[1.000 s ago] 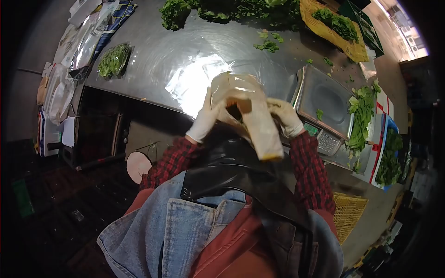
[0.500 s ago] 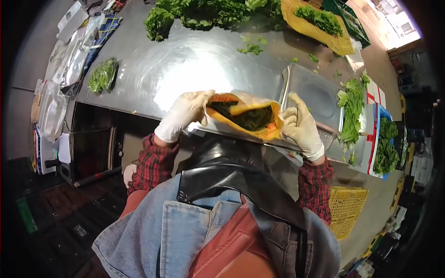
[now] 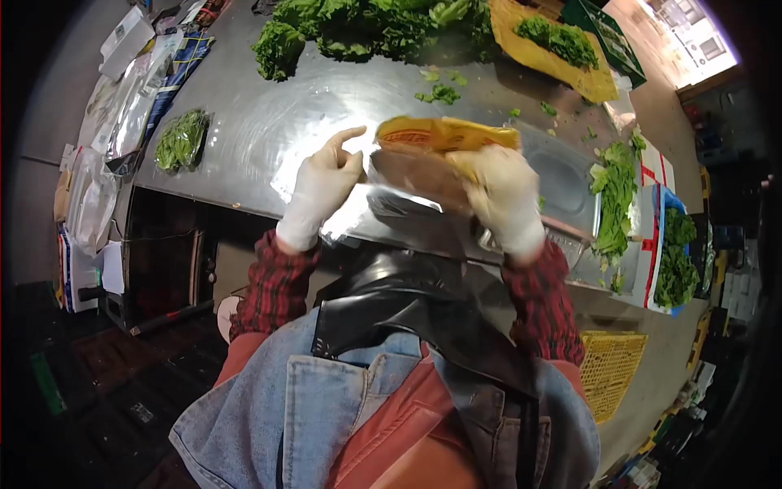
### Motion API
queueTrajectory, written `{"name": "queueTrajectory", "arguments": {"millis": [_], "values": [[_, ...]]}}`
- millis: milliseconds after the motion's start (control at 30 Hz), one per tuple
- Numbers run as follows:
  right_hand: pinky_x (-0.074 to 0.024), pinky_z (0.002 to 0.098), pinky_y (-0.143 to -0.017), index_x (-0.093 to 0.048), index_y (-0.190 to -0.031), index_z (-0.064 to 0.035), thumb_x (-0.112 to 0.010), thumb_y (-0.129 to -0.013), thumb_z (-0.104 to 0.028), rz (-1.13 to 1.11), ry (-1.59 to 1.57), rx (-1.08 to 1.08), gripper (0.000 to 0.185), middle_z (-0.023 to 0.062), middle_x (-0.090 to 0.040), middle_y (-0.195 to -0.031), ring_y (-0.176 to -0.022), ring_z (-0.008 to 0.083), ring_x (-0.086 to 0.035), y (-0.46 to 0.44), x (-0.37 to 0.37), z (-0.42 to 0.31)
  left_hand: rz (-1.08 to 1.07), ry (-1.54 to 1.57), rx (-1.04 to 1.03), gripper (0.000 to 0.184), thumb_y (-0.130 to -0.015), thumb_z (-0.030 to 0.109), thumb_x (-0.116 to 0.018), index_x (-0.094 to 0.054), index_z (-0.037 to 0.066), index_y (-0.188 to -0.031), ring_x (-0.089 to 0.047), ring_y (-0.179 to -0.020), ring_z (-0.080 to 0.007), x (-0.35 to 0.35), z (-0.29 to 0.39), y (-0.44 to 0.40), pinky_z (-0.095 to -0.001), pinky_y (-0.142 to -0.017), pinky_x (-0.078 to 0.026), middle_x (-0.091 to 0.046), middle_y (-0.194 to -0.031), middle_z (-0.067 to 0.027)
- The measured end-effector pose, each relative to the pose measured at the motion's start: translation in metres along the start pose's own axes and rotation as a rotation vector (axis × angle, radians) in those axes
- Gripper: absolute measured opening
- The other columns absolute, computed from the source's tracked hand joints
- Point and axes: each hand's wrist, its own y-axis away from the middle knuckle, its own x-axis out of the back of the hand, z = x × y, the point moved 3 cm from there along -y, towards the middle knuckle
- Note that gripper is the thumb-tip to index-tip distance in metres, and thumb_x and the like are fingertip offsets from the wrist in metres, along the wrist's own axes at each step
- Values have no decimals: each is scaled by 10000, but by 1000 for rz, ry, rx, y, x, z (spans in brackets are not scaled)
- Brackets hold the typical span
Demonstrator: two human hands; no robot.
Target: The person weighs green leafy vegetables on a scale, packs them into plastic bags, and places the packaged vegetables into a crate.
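A yellow-topped plastic bag (image 3: 444, 132) with orange print is held over the near edge of the metal table (image 3: 244, 106). My gloved right hand (image 3: 503, 196) is closed on its right side, slightly blurred. The bag's lower part looks brownish and blurred, and its contents are hidden. Just left of the bag, my gloved left hand (image 3: 322, 186) has its index finger stretched out and thumb apart, holding nothing. Beyond my right hand stands a clear plastic tray (image 3: 562, 175). Loose leaf scraps (image 3: 440, 94) lie on the table beyond the bag.
Heads of lettuce (image 3: 375, 33) are piled at the back, beside a yellow sack (image 3: 562, 69) with greens on top. A wrapped bag of greens (image 3: 182, 140) lies to the left. Lettuce leaves (image 3: 617, 187) and a box of dark greens (image 3: 678, 253) are at the right; a yellow crate (image 3: 611, 375) stands below.
My left hand has let go of the bag and moved slightly left of it. The right hand has shifted left and regripped the bag, whose open mouth has tipped away and up.
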Motion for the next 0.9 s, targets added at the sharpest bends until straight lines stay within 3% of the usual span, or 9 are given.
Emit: {"name": "queueTrajectory", "arguments": {"millis": [67,167,267,333,400,500,600,800,900], "values": [[-447,382,-634,-714,-948,-119,-747,-710,-277,272,380,441,288,64,-512,-679,-636,270,-533,17,43,-56,-22,155,-51,366,-986,121,-534,-563,57,-1345,-574,-592,-74,10,20,6,-228,-596,-480,-616,-663,0],[-440,382,-606,-720,-960,-108,-760,-673,-199,109,343,448,304,67,-504,-673,-630,275,-526,13,32,-50,-114,447,-101,398,-972,100,-512,-546,53,-1366,-592,-607,-75,7,23,25,-229,-618,-491,-640,-666,-11],[-464,360,-632,-720,-1042,-87,-787,-636,-101,49,486,416,412,105,-561,-739,-697,301,-571,-1,61,-46,-106,63,-9,442,-966,84,-481,-512,48,-1405,-610,-631,-66,-8,12,14,-211,-626,-490,-661,-689,-30],[-495,337,-744,-699,-1085,-60,-763,-719,-103,364,294,542,374,119,-639,-865,-822,279,-630,5,112,-42,-153,156,-19,449,-968,83,-479,-501,52,-1416,-613,-638,-65,-18,7,7,-206,-635,-492,-658,-688,-29],[-513,342,-795,-691,-1088,-48,-694,-850,-113,534,-72,166,247,106,-685,-951,-884,249,-659,11,145,-55,-265,346,42,464,-974,82,-474,-480,60,-1438,-620,-653,-64,-32,-7,18,-197,-653,-494,-652,-684,-26],[-536,345,-699,-696,-1113,7,-687,-830,-48,162,463,442,289,64,-674,-815,-770,149,-638,-2,144,-55,-300,302,-15,468,-978,75,-464,-471,69,-1446,-612,-652,-62,-34,-8,22,-193,-662,-490,-640,-672,-12],[-554,340,-753,-690,-1126,0,-616,-908,-64,553,-100,82,239,72,-695,-889,-821,136,-643,43,198,89,-355,283,-36,455,-984,74,-461,-477,62,-1438,-611,-675,-61,-25,-2,30,-196,-690,-491,-646,-698,-9],[-579,295,-801,-611,-1215,46,-616,-929,-90,787,1120,262,317,144,-693,-1048,-962,224,-700,126,238,72,-650,300,-31,369,-998,58,-487,-534,-11,-1357,-634,-815,-67,-10,-5,55,-214,-784,-500,-692,-899,-56],[-463,390,-574,-659,-1246,-135,-643,-880,-96,55,1269,149,369,95,-603,-821,-698,250,-590,105,134,108,-727,453,38,333,-990,49,-529,-562,-22,-1314,-642,-877,-77,-8,-18,63,-219,-820,-500,-694,-987,-75]]}}
